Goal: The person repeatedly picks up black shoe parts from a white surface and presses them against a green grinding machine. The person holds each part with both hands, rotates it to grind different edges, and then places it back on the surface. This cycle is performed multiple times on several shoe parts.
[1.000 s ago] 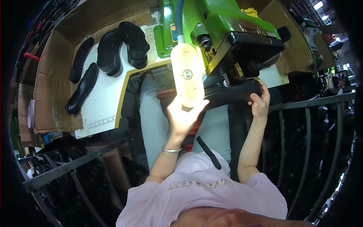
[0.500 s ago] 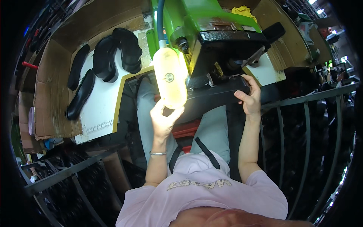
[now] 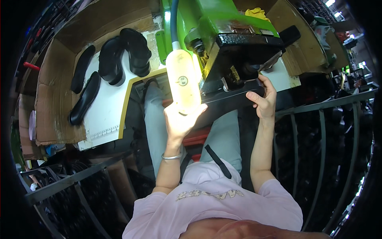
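Observation:
A long black shoe sole (image 3: 229, 96) lies crosswise under the dark working head of a green machine (image 3: 223, 20). My right hand (image 3: 265, 99) grips its right end, thumb on the near side and fingers behind. At the other end my left hand (image 3: 180, 121) is closed on the sole, its thumb pointing right; most of its fingers are hidden behind a glowing yellow lamp (image 3: 184, 79). That lamp also covers the sole's left end. Small metal parts of the machine come down close to the sole's upper edge; whether they touch it I cannot tell.
Several black soles (image 3: 110, 59) lie on a white board (image 3: 105, 113) with a yellow edge, walled by cardboard (image 3: 55, 95) at left. Metal rails (image 3: 326, 105) run along both sides. A yellow cloth (image 3: 256, 13) sits behind the machine.
My left hand has moved slightly right and farther in beneath the lamp. The sole has tilted a little, its right end higher, and my right hand has shifted slightly with it.

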Demonstrator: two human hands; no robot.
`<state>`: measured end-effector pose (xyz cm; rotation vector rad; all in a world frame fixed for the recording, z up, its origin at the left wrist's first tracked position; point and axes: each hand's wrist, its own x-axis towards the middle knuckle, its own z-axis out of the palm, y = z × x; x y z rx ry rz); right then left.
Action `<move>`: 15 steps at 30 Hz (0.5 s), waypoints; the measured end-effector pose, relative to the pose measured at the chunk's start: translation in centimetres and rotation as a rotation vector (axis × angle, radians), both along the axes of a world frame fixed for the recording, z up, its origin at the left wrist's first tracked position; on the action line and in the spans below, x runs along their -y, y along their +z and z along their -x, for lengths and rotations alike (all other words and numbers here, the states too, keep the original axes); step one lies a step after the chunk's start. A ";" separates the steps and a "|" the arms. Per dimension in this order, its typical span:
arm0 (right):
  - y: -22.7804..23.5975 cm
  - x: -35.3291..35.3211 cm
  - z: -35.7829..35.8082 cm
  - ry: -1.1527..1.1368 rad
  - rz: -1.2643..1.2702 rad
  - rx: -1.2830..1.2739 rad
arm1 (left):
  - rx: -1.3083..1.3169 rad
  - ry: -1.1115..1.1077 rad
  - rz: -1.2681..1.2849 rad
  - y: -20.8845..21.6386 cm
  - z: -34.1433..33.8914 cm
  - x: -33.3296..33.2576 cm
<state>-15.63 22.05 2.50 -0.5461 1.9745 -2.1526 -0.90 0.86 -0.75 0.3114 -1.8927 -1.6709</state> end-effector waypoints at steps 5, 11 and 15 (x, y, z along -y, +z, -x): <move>0.7 1.8 -1.6 0.067 -0.010 -0.002 | 0.018 0.010 -0.076 -1.3 -1.9 1.6; 0.1 3.3 -3.6 0.163 -0.044 -0.166 | 0.092 0.042 0.034 -2.3 -4.0 4.0; -1.0 2.9 -3.6 0.127 0.037 -0.139 | 0.083 0.062 0.395 1.2 -2.7 1.9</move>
